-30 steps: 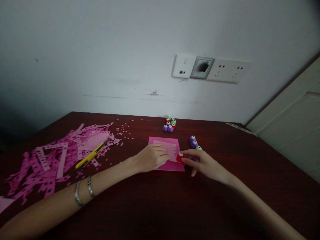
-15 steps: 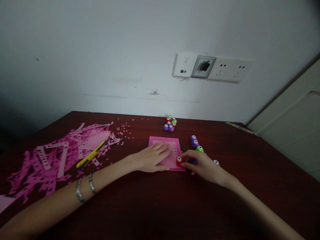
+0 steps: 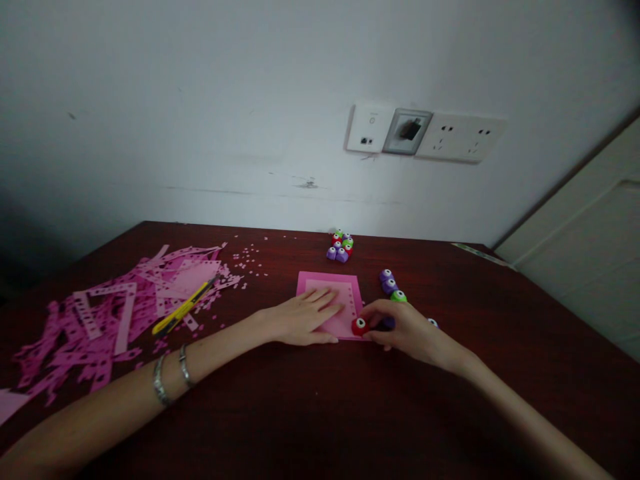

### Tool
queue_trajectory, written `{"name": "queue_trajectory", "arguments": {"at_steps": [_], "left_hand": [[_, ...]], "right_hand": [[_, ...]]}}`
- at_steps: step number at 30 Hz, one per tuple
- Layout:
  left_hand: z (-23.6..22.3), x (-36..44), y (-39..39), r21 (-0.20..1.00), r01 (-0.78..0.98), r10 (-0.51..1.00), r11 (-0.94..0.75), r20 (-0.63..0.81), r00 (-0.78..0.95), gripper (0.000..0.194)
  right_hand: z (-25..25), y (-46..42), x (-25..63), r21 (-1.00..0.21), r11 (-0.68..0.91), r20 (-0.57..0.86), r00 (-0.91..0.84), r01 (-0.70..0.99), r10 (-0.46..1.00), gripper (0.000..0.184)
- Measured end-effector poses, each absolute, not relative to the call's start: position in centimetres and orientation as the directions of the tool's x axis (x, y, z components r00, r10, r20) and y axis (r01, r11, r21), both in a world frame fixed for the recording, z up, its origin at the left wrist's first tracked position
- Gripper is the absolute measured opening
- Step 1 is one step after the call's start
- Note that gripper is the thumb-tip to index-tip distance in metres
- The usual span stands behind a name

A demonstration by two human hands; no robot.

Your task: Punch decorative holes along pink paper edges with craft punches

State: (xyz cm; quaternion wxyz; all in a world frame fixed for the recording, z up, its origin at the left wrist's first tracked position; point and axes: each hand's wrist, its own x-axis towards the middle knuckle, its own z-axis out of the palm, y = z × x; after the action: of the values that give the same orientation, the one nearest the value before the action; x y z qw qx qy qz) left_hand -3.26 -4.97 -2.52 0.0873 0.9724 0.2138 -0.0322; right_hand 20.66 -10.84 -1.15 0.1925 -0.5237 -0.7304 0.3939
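My left hand (image 3: 307, 317) lies flat, fingers spread, on a light pink sheet (image 3: 327, 287). Beneath that sheet is a darker pink sheet (image 3: 357, 285), whose border shows at the back and right. A column of small marks runs down the light sheet's right side. My right hand (image 3: 400, 327) pinches a small red paper punch (image 3: 359, 326) between thumb and fingers at the sheets' lower right corner. Part of a purple punch (image 3: 388, 323) shows within the right hand's curve. Behind this hand stand a green punch (image 3: 399, 296) and purple punches (image 3: 389, 286).
A heap of punched pink paper strips (image 3: 115, 313) covers the table's left side, with a yellow utility knife (image 3: 183, 308) on it. Paper bits (image 3: 247, 257) lie scattered nearby. Several coloured punches (image 3: 341, 255) cluster near the wall. Sockets (image 3: 460, 139) sit in the wall.
The red punch has turned slightly and shifted a little in my right hand's grip at the paper's edge. My left hand stays in place on the paper.
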Motion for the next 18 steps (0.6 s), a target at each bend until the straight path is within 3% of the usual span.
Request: {"name": "queue_trajectory", "arguments": {"at_steps": [9,18], "left_hand": [[-2.65,-3.11,-4.98,0.197,0.423,0.413,-0.884,-0.092,0.906,0.071],[-2.95,-2.97,-4.99,0.206,0.421,0.413,-0.883,-0.083,0.907,0.071]], "right_hand": [[-0.07,-10.70,20.09,-0.760,0.029,-0.251,-0.335,0.649,0.908,0.036],[-0.24,-10.06,19.76,-0.764,0.051,-0.251,-0.368,0.644,0.895,0.031]]}}
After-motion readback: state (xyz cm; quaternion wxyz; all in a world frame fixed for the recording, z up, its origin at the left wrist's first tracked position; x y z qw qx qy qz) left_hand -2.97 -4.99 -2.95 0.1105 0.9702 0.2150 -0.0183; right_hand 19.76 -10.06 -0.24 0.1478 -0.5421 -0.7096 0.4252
